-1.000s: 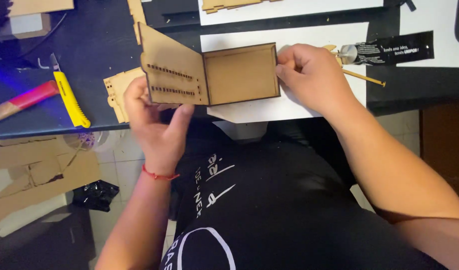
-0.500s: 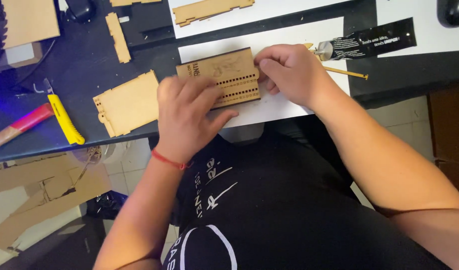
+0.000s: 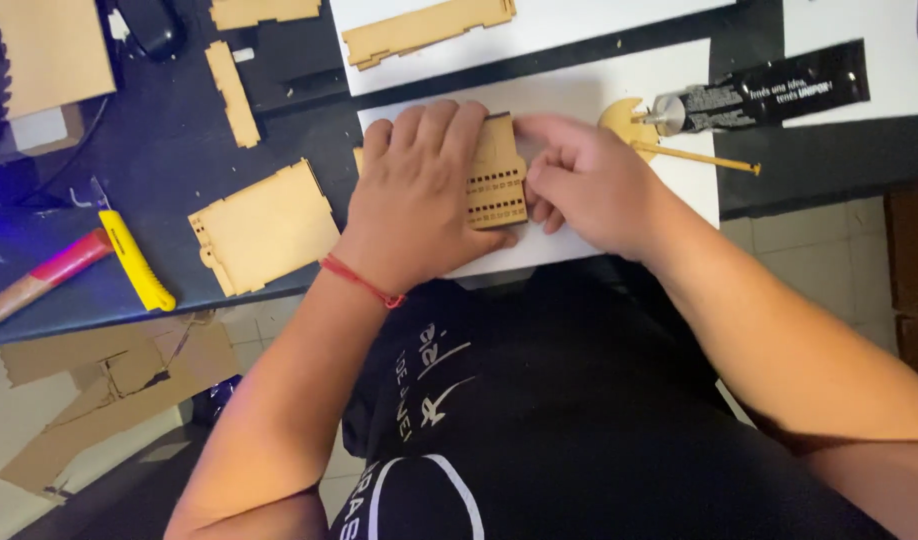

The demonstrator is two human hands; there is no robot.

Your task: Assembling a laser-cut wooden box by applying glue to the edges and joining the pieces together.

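Observation:
A laser-cut wooden panel assembly [image 3: 496, 180] with rows of small slots lies flat on a white sheet [image 3: 589, 95] at the desk's near edge. My left hand [image 3: 419, 195] is spread flat over it, palm down, covering most of it. My right hand [image 3: 584, 180] grips its right edge with thumb and fingers. A red string bracelet sits on my left wrist.
A loose wooden panel [image 3: 264, 228] lies left of my hands on the dark desk [image 3: 159, 150]. A yellow utility knife [image 3: 134, 258] and a red-handled tool [image 3: 39, 282] lie further left. A black glue tube [image 3: 769, 90] and a thin stick [image 3: 694, 157] are at the right. More wooden strips [image 3: 424, 25] lie behind.
A second ago the two joined panels were held up, opened like a book. They have been folded down flat on the white sheet, and my left hand now presses on top.

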